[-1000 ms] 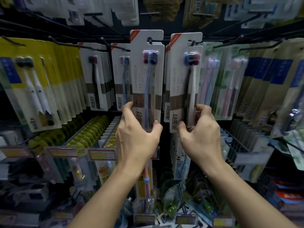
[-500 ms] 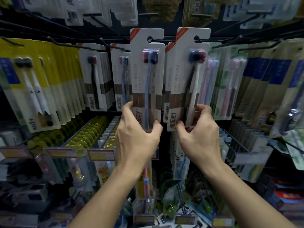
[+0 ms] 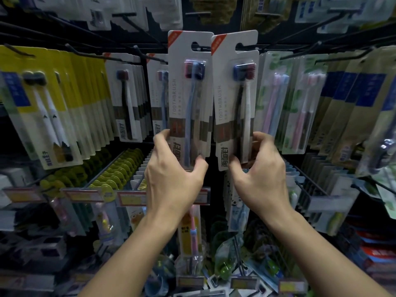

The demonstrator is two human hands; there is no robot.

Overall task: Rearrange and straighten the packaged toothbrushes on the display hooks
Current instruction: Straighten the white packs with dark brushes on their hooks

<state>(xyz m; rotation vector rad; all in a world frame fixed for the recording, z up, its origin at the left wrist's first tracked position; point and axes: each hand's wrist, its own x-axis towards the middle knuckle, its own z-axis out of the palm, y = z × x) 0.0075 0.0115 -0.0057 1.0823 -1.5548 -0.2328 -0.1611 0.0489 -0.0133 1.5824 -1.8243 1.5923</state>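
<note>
Two white packs marked "TOOTHBRUSH": left hand grips left pack, right hand grips right pack; yellow packs far left of left pack.

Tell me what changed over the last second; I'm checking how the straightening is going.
The right hand lifted its white toothbrush pack on the hook, tilting it briefly, until its top sat almost level with the left pack, close beside it. The left hand kept gripping its pack's bottom without moving. Neither hand let go, and the packs hanging to either side stayed put.
</note>
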